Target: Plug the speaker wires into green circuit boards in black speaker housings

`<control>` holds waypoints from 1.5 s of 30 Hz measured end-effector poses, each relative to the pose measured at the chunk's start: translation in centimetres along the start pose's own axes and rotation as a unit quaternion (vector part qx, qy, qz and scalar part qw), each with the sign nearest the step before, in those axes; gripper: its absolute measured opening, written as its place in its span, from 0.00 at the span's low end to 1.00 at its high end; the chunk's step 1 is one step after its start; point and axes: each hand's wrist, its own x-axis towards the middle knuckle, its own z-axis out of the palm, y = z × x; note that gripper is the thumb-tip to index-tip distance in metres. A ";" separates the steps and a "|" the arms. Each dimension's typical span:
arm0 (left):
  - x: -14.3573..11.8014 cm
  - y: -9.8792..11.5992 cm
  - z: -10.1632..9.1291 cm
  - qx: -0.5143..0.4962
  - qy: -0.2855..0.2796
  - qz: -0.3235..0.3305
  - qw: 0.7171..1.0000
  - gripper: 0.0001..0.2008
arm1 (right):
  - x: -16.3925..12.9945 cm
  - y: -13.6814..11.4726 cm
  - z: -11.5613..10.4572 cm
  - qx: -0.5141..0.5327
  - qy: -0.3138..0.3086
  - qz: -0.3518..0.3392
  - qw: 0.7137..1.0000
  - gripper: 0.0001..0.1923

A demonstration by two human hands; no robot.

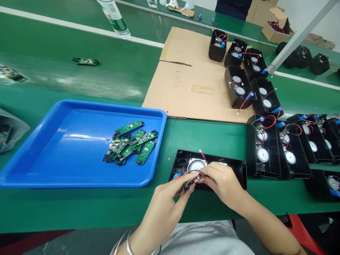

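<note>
My left hand grips a small circuit board between thumb and fingers, tilted on edge. Close against it, my right hand pinches the thin red and black wires at the board's end; the plug itself is mostly hidden by my fingers. Both hands are over the near side of an open black speaker box. Inside that box show a round speaker, partly covered, and a blue battery at the left end. A second speaker is mostly behind my right hand.
Left of my hands lies a blue tray with a heap of green circuit boards. Several black boxes with wired speakers stand at right, others on a cardboard sheet. A water bottle and a loose board are farther back.
</note>
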 end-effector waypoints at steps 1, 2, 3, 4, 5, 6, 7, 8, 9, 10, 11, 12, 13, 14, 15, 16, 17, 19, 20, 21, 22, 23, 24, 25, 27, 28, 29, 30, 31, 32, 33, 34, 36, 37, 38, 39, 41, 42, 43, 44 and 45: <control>0.0 0.0 -0.2 -0.005 0.000 -0.010 1.000 0.12 | 0.1 0.0 -0.1 0.011 0.004 0.026 1.000 0.09; -0.1 0.1 -0.4 -0.011 0.002 -0.021 1.000 0.12 | 0.2 0.0 -0.2 0.014 0.013 0.061 0.998 0.07; -0.1 0.2 -0.5 -0.019 0.003 -0.033 0.999 0.12 | 0.3 0.0 -0.2 0.008 0.020 0.102 0.995 0.07; -0.1 0.3 -0.7 -0.027 0.005 -0.044 0.999 0.11 | 0.5 0.0 -0.1 -0.006 0.023 0.140 0.990 0.08; -0.2 0.4 -0.8 -0.034 0.007 -0.054 0.998 0.11 | 0.7 0.0 0.1 -0.020 0.020 0.170 0.985 0.08; -0.2 0.4 -0.8 -0.037 0.008 -0.062 0.997 0.11 | 0.8 0.0 0.4 -0.029 0.016 0.189 0.982 0.08; -0.2 0.4 -0.8 -0.039 0.008 -0.067 0.997 0.11 | 0.9 0.0 0.6 -0.027 0.015 0.200 0.979 0.09; -0.2 0.4 -0.7 -0.041 0.008 -0.070 0.997 0.10 | 0.9 0.1 0.8 -0.009 0.020 0.207 0.978 0.09; -0.2 0.4 -0.5 -0.049 0.007 -0.070 0.996 0.10 | 0.9 0.2 0.9 0.024 0.031 0.213 0.976 0.09; -0.2 0.3 -0.3 -0.059 0.004 -0.069 0.996 0.11 | 0.7 0.3 0.8 0.068 0.043 0.219 0.972 0.08; -0.2 0.2 0.0 -0.071 0.002 -0.071 0.995 0.11 | 0.3 0.5 0.5 0.120 0.051 0.223 0.966 0.06; -0.2 0.1 0.4 -0.083 0.003 -0.074 0.994 0.11 | -0.1 0.7 0.2 0.176 0.049 0.223 0.958 0.04; -0.2 0.0 0.7 -0.093 0.006 -0.078 0.993 0.12 | -0.6 1.0 -0.3 0.231 0.037 0.217 0.948 0.03; -0.2 0.0 1.0 -0.098 0.007 -0.083 0.992 0.12 | -1.1 1.2 -0.7 0.277 0.020 0.205 0.939 0.05; -0.1 -0.1 1.3 -0.100 0.009 -0.082 0.992 0.13 | -1.6 1.3 -1.2 0.308 0.003 0.189 0.933 0.06; 0.1 -0.2 1.6 -0.099 0.007 -0.080 0.992 0.13 | -2.0 1.3 -1.6 0.320 -0.009 0.171 0.932 0.07; 0.2 -0.2 1.8 -0.095 0.001 -0.074 0.993 0.14 | -2.4 1.3 -1.8 0.316 -0.018 0.151 0.936 0.07; 0.6 -0.2 2.1 -0.080 -0.015 -0.066 0.994 0.14 | -2.7 0.9 -2.1 0.272 -0.032 0.117 0.955 0.08; 0.8 -0.2 2.1 -0.072 -0.020 -0.065 0.995 0.14 | -2.8 0.7 -2.1 0.245 -0.033 0.105 0.963 0.09; 0.9 -0.1 2.2 -0.067 -0.025 -0.066 0.995 0.14 | -2.8 0.4 -2.0 0.219 -0.028 0.098 0.970 0.10; 1.1 -0.1 2.2 -0.066 -0.028 -0.067 0.995 0.13 | -2.8 0.2 -1.8 0.195 -0.016 0.094 0.976 0.11; 1.2 0.0 2.2 -0.069 -0.030 -0.067 0.995 0.13 | -2.8 0.0 -1.5 0.173 0.002 0.091 0.981 0.11; 1.2 0.1 2.1 -0.074 -0.033 -0.071 0.994 0.12 | -2.8 0.0 -1.2 0.150 0.024 0.086 0.985 0.11; 1.3 0.2 2.1 -0.081 -0.036 -0.077 0.993 0.12 | -2.9 -0.1 -0.9 0.126 0.047 0.078 0.988 0.12; 1.4 0.4 2.0 -0.096 -0.044 -0.094 0.990 0.13 | -3.0 -0.1 -0.2 0.075 0.078 0.052 0.993 0.13; 1.5 0.5 2.0 -0.104 -0.047 -0.100 0.988 0.13 | -3.0 0.0 0.1 0.047 0.086 0.039 0.994 0.13; 1.5 0.6 2.0 -0.109 -0.050 -0.105 0.987 0.13 | -3.1 0.0 0.3 0.020 0.090 0.029 0.995 0.14; 1.5 0.6 2.0 -0.114 -0.051 -0.105 0.987 0.13 | -3.2 0.0 0.5 -0.004 0.091 0.022 0.996 0.14; 1.6 0.6 2.0 -0.115 -0.052 -0.105 0.986 0.13 | -3.2 0.0 0.7 -0.024 0.090 0.017 0.995 0.15; 1.6 0.6 2.0 -0.114 -0.054 -0.104 0.987 0.13 | -3.2 0.0 0.7 -0.039 0.088 0.013 0.995 0.15; 1.6 0.6 2.0 -0.110 -0.054 -0.102 0.987 0.12 | -3.2 -0.1 0.7 -0.050 0.086 0.009 0.995 0.15; 1.5 0.6 2.0 -0.104 -0.055 -0.099 0.988 0.13 | -3.1 -0.1 0.7 -0.060 0.082 0.005 0.995 0.15; 1.4 0.5 2.0 -0.080 -0.052 -0.088 0.992 0.13 | -3.0 -0.2 0.6 -0.077 0.073 -0.001 0.994 0.16; 1.3 0.4 2.0 -0.061 -0.050 -0.077 0.994 0.14 | -2.9 -0.3 0.5 -0.083 0.067 -0.003 0.994 0.16; 1.3 0.3 2.0 -0.039 -0.046 -0.063 0.996 0.13 | -2.9 -0.3 0.4 -0.087 0.060 -0.004 0.994 0.16; 1.2 0.2 2.0 -0.018 -0.043 -0.045 0.998 0.13 | -2.9 -0.4 0.3 -0.089 0.052 -0.004 0.995 0.16; 1.1 0.1 2.0 0.015 -0.040 -0.009 0.999 0.13 | -2.8 -0.5 0.3 -0.090 0.045 -0.001 0.995 0.16; 1.1 0.0 2.1 0.024 -0.040 0.004 0.999 0.13 | -2.8 -0.5 0.4 -0.093 0.046 0.004 0.995 0.17; 1.1 0.0 2.1 0.029 -0.038 0.014 0.999 0.13 | -2.9 -0.5 0.5 -0.099 0.050 0.009 0.994 0.17; 1.0 0.0 2.1 0.032 -0.036 0.021 0.999 0.13 | -2.9 -0.5 0.6 -0.106 0.056 0.017 0.993 0.17; 1.0 -0.1 2.1 0.033 -0.035 0.029 0.998 0.13 | -2.9 -0.5 0.7 -0.112 0.061 0.025 0.991 0.18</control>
